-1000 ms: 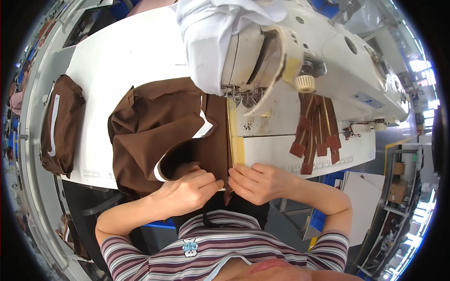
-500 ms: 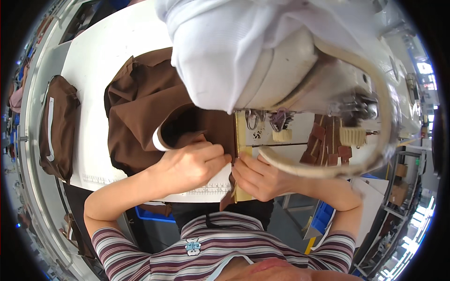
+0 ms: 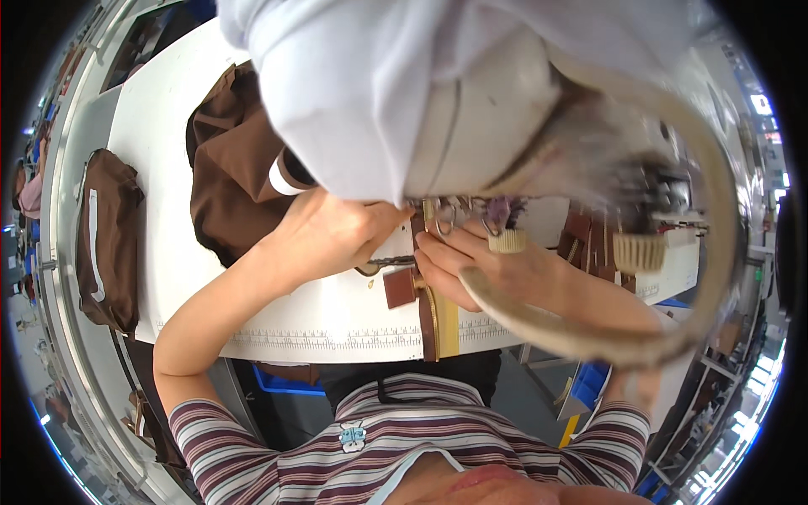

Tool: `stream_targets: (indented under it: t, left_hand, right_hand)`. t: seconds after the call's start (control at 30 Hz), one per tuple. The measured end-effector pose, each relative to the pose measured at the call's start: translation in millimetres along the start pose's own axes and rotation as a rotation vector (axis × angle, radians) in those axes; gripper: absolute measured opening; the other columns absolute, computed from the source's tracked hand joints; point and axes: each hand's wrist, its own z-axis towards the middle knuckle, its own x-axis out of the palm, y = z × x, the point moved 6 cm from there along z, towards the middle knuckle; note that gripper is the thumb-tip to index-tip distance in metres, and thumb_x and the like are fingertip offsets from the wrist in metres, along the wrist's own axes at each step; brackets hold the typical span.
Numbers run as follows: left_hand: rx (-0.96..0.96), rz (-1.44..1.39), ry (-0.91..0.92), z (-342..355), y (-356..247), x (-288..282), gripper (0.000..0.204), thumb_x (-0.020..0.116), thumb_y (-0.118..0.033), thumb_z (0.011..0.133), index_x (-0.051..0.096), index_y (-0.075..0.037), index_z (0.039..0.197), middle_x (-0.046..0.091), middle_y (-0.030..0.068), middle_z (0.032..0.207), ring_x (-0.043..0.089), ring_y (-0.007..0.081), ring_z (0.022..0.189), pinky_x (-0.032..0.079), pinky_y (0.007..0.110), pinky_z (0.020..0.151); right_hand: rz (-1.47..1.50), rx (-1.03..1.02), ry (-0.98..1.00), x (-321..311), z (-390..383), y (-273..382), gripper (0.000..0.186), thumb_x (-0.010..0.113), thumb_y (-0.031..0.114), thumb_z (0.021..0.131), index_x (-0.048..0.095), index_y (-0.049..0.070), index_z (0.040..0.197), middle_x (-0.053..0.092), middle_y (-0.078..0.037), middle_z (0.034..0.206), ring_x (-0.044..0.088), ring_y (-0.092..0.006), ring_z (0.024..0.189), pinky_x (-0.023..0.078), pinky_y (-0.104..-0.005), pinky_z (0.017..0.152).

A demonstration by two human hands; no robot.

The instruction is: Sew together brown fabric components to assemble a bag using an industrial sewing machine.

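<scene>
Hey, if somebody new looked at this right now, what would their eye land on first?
Probably the big white cloth draped over the sewing machine, filling the top centre. Just below, the left hand and right hand are close together near the needle area, with a yellow strip running down toward the table's front edge. Brown fabric lies bunched to their left.

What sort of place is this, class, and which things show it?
Probably a sewing workshop: a sewing machine stands on a white table, with brown cloth and a zipper on it too.
</scene>
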Motion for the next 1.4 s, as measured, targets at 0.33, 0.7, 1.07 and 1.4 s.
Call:
stream_targets:
  t: [0.33,0.7,1.07,1.4]
  left_hand:
    - [0.168,0.09,-0.208,-11,-9,8,0.025,0.067,-0.004,0.067,0.068,-0.003,0.092,0.059,0.0012,0.084,0.06,0.0155,0.079,0.052,0.029,0.05]
    - [0.241,0.148,-0.217,-6,7,9,0.023,0.065,-0.003,0.067,0.07,-0.004,0.089,0.065,0.0028,0.085,0.063,0.0174,0.07,0.052,0.03,0.05]
    - [0.061,0.076,-0.263,0,26,-8,0.027,0.063,0.003,0.07,0.069,-0.005,0.095,0.064,0.0088,0.087,0.062,0.0278,0.083,0.052,0.038,0.069]
    - [0.374,0.1,-0.202,-22,1,-7,0.026,0.072,-0.005,0.066,0.07,-0.004,0.093,0.065,0.0061,0.098,0.059,0.0245,0.099,0.046,0.036,0.086]
  right_hand:
    - [-0.096,0.038,-0.109,1,-3,6,0.02,0.066,0.01,0.073,0.068,0.003,0.092,0.067,-0.009,0.1,0.065,-0.0191,0.097,0.053,-0.0263,0.066]
    - [-0.145,0.068,-0.034,9,-1,-9,0.022,0.063,0.011,0.074,0.068,0.007,0.096,0.066,-0.005,0.108,0.064,-0.0171,0.097,0.052,-0.0287,0.071]
    - [1.444,0.945,-0.46,35,-51,-67,0.02,0.063,0.003,0.08,0.066,0.005,0.1,0.065,-0.006,0.105,0.056,-0.0263,0.1,0.045,-0.0368,0.087]
    - [0.183,0.296,-0.073,9,-9,0,0.039,0.073,0.03,0.077,0.066,0.01,0.109,0.06,-0.001,0.125,0.052,-0.0225,0.108,0.041,-0.0383,0.093]
